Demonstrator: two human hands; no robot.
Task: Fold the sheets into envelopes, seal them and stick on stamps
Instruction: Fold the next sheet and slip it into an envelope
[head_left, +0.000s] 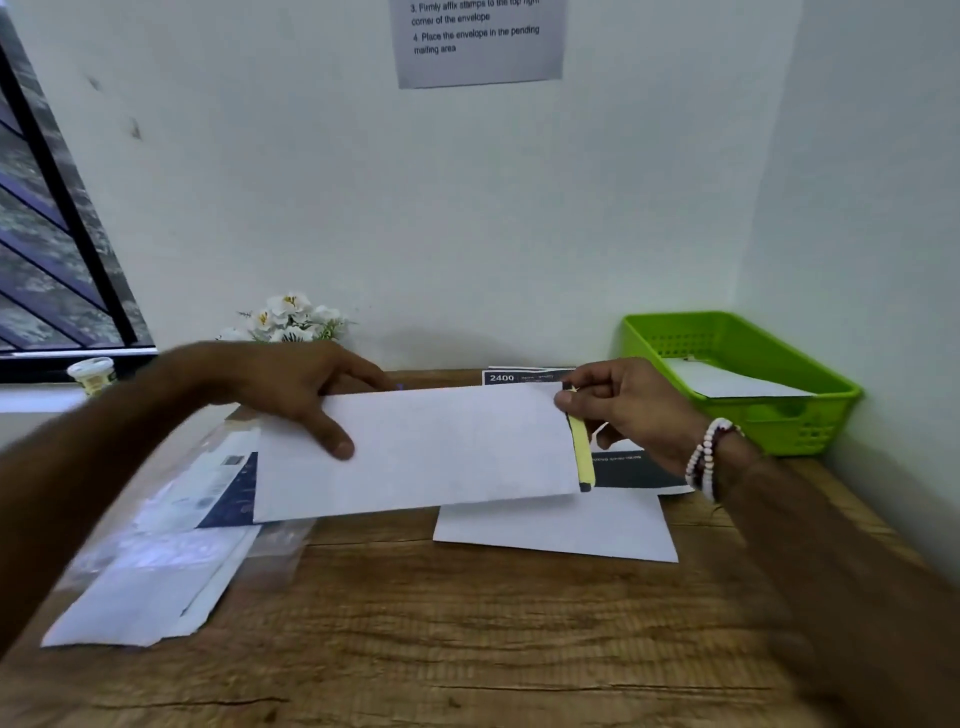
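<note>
We are gripping the left end of a white envelope (431, 452) with our left hand (291, 395), thumb pressing on its front and fingers curling behind. Our right hand (628, 410), wearing a beaded bracelet (706, 457), is pinching the envelope's upper right corner, at the top of a yellow strip (583, 457) running down its right end. The envelope is hanging above the middle of the bench (467, 623), toward the back edge. A white sheet (561, 525) is lying beneath it, and a stack of papers (156, 571) is lying by the left edge. A green basket (810, 410) is sitting in the back right corner.
</note>
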